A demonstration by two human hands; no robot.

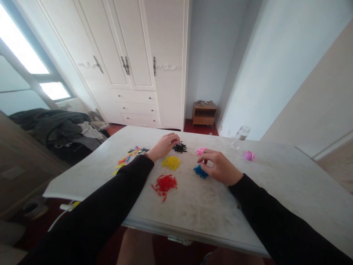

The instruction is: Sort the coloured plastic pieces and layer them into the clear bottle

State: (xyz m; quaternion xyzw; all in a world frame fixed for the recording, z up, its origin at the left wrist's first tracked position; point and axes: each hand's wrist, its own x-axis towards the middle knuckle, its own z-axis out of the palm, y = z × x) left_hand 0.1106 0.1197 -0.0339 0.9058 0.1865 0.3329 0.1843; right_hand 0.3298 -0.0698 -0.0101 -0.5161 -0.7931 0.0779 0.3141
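My left hand (167,143) is closed in a pinch at the left edge of a pile of small black strips (180,147). Whatever its fingertips hold is too small to make out. Over a pile of blue strips (200,172), my right hand (220,168) has its thumb and fingers curled close together; anything between them is hidden. Pink strips (201,151) lie just beyond its fingers. Between my arms are a yellow pile (171,162) and a red pile (165,185) of thin strips. Mixed coloured strips (125,160) are scattered left of my left wrist.
A clear glass jar (240,137) stands at the table's far right, with a round purple thing (249,156) nearer me. The pale table (193,209) ends close to my legs. Behind it are a white wardrobe (132,73), a wooden nightstand (204,114) and heaped clothes (60,127).
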